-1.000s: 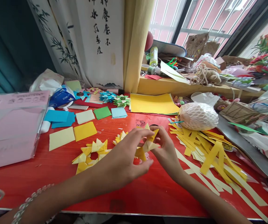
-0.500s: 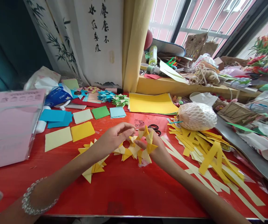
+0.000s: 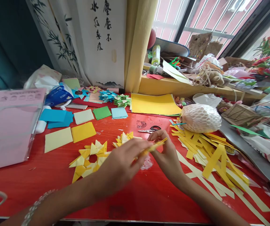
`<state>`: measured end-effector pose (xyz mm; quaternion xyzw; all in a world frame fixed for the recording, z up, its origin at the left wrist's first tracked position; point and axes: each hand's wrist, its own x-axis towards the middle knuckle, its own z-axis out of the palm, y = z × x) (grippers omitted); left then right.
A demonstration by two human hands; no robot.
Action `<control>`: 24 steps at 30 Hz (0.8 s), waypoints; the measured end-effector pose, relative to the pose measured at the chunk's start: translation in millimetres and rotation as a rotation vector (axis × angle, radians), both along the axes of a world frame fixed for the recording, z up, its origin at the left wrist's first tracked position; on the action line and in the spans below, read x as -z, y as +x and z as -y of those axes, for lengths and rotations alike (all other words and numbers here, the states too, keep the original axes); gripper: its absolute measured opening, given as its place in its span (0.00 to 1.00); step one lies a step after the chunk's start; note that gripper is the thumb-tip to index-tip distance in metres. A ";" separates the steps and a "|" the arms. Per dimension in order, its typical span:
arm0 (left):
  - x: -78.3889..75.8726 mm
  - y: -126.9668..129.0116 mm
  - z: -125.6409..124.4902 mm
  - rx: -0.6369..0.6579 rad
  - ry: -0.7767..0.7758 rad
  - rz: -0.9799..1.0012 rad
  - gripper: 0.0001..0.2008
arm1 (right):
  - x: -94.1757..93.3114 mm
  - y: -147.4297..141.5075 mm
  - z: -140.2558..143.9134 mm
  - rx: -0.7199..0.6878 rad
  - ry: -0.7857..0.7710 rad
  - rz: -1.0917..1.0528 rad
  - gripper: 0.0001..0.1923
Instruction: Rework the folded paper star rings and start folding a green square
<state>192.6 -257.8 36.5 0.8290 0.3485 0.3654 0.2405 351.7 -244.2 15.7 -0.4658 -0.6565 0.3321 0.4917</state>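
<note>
Folded yellow paper piece [image 3: 152,147] is being held edge-on above the red table [image 3: 130,191], in mid-air between both hands. Right hand [image 3: 166,153] is pinching its far end with fingertips. Left hand [image 3: 121,164] is closing thumb and fingers on the near end, probably to keep the folds from springing open. Two finished yellow pointed rings are lying flat to the left: a larger ring [image 3: 90,157] and a smaller ring [image 3: 124,138], partly hidden. One pair of scissors [image 3: 150,129] is resting just beyond the hands. Cut yellow strips [image 3: 210,153] are heaped to the right; too tangled to count.
</note>
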 end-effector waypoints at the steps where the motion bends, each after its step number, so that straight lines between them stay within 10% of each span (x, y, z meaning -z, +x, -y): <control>1: -1.4 -4.9 -6.2 -0.072 -0.150 0.036 0.10 | -1.4 0.3 -1.6 -0.052 -0.074 -0.016 0.06; 8: 2.2 -35.1 -54.1 -0.163 -0.696 0.155 0.12 | 4.8 7.4 -22.7 -0.210 -0.369 -0.111 0.12; 24: 16.1 -50.9 -76.8 -0.297 -0.626 -0.084 0.15 | 16.8 13.8 -32.4 -0.198 -0.596 -0.160 0.14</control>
